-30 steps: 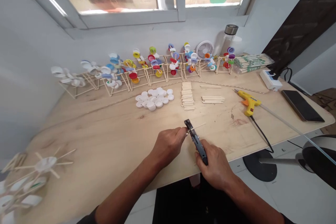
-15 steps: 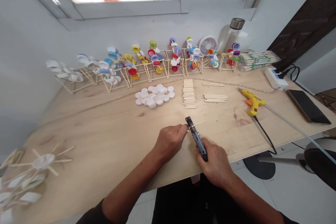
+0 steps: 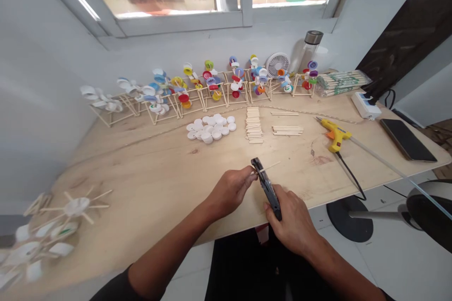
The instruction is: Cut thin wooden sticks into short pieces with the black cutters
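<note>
So here's what's new: our left hand has loosened from a tight fist into more of a fingertip pinch, right up by the head of the pliers. The thumb and fingertips are gripping the near end of a thin stick, and the rest of it pokes out past the tool, above the wooden table. Our right hand hasn't really changed — fingers still wrapped round the handles.

We'd read that as a small grip adjustment, not a finished cut, since the stick still crosses the jaws in much the same spot. Whether they've bitten into it, we can't tell from here.

The stack of short sticks and the longer sticks beside it look just the same — so nothing seems to have been added yet. White caps haven't budged either.
</note>
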### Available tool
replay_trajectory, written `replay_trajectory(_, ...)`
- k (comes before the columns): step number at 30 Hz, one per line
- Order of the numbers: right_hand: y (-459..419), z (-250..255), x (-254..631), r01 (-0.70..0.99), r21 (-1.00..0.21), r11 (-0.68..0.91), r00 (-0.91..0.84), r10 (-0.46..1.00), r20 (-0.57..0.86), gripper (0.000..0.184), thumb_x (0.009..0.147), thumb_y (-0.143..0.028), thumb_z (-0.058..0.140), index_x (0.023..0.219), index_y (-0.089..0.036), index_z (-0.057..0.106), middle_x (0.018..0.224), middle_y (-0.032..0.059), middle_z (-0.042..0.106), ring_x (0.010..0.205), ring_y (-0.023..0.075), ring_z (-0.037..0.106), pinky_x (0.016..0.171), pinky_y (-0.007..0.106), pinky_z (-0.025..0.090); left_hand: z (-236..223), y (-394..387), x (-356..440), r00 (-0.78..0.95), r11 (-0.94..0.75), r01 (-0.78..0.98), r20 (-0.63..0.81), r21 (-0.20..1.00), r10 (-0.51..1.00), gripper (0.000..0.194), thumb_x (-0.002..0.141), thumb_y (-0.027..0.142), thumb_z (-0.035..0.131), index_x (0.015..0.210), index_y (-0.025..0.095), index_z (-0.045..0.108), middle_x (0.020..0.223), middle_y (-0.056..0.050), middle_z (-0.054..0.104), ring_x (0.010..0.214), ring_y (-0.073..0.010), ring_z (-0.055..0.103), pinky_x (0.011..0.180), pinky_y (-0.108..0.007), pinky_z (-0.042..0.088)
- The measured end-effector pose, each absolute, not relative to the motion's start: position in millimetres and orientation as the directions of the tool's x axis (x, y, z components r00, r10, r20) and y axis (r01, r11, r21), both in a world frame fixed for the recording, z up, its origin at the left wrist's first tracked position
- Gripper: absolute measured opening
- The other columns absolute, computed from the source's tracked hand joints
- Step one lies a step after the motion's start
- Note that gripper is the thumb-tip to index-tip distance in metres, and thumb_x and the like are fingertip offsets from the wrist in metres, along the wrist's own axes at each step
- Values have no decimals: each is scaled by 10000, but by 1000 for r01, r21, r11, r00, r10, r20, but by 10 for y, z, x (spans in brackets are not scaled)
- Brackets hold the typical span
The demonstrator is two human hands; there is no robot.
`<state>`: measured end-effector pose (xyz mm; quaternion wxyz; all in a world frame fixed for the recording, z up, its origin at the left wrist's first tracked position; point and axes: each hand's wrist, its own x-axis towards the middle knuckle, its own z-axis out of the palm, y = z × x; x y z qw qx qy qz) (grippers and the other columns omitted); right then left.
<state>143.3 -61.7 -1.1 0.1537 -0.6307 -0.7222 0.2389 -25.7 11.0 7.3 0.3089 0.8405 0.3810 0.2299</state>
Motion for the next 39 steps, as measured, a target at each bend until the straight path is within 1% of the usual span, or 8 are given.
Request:
replay_trajectory(3, -642, 4, 1444, 822, -560, 107, -172, 983, -65, 155, 799, -235, 460, 935, -182, 512, 767, 47, 601, 729, 205, 543, 651, 285, 348, 162, 111, -276, 637, -419, 419, 67, 806, 768, 257, 904, 280, 312, 835, 163, 530, 703, -6, 570, 630, -112, 523, 621, -215, 400)
replay_trajectory(6, -656, 16, 1451, 811, -573, 120, -182, 982, -50, 178, 801, -226, 455, 964, -182, 512, 782, 46, 602, 736, 204, 541, 660, 290, 356, 233, 110, -293, 655, -338, 358, 24, 870, 755, 287, 902, 313, 315, 826, 158, 544, 745, -11, 572, 683, -118, 513, 674, -228, 407)
replay_trajectory(9, -659, 20, 1454, 792, -594, 139, -198, 980, -35, 196, 799, -210, 451, 985, -184, 507, 791, 42, 605, 735, 203, 533, 664, 291, 357, 277, 110, -308, 666, -264, 298, -2, 917, 746, 296, 891, 334, 342, 795, 148, 552, 689, 0, 535, 630, -103, 470, 615, -212, 398)
replay_trajectory(13, -658, 16, 1455, 784, -602, 151, -208, 978, -26, 200, 791, -193, 451, 983, -186, 508, 783, 36, 599, 718, 199, 523, 650, 288, 352, 290, 126, -328, 689, -141, 238, -65, 961, 722, 313, 872, 374, 379, 773, 135, 557, 540, 47, 389, 487, -69, 339, 469, -180, 321)
replay_trajectory(17, -658, 2, 1453, 794, -589, 153, -202, 979, -17, 190, 783, -190, 459, 964, -186, 514, 767, 35, 595, 714, 201, 515, 651, 290, 346, 269, 149, -337, 713, -66, 205, -102, 977, 694, 330, 865, 396, 390, 767, 129, 555, 504, 71, 295, 451, -57, 268, 432, -173, 272)
replay_trajectory(25, -644, -29, 1447, 798, -583, 152, -189, 982, -3, 163, 781, -205, 456, 933, -181, 509, 770, 40, 598, 723, 204, 524, 653, 288, 346, 240, 172, -322, 699, -66, 227, -115, 972, 706, 352, 863, 421, 383, 786, 124, 558, 509, 71, 283, 462, -59, 268, 436, -170, 271)
replay_trajectory(30, -616, -55, 1442, 835, -529, 150, -174, 985, 4, 146, 776, -202, 446, 906, -179, 509, 738, 40, 592, 694, 207, 516, 628, 289, 332, 204, 220, -330, 704, -76, 234, -115, 969, 701, 356, 865, 422, 377, 796, 125, 561, 515, 68, 291, 474, -64, 278, 459, -177, 286)
replay_trajectory(39, -530, -68, 1418, 839, -537, 92, -156, 985, -75, 122, 774, -206, 452, 882, -181, 501, 705, 31, 586, 680, 198, 528, 607, 271, 322, 117, 316, -317, 696, -72, 244, -123, 967, 707, 338, 871, 396, 372, 773, 130, 555, 491, 73, 301, 466, -67, 301, 478, -182, 305)
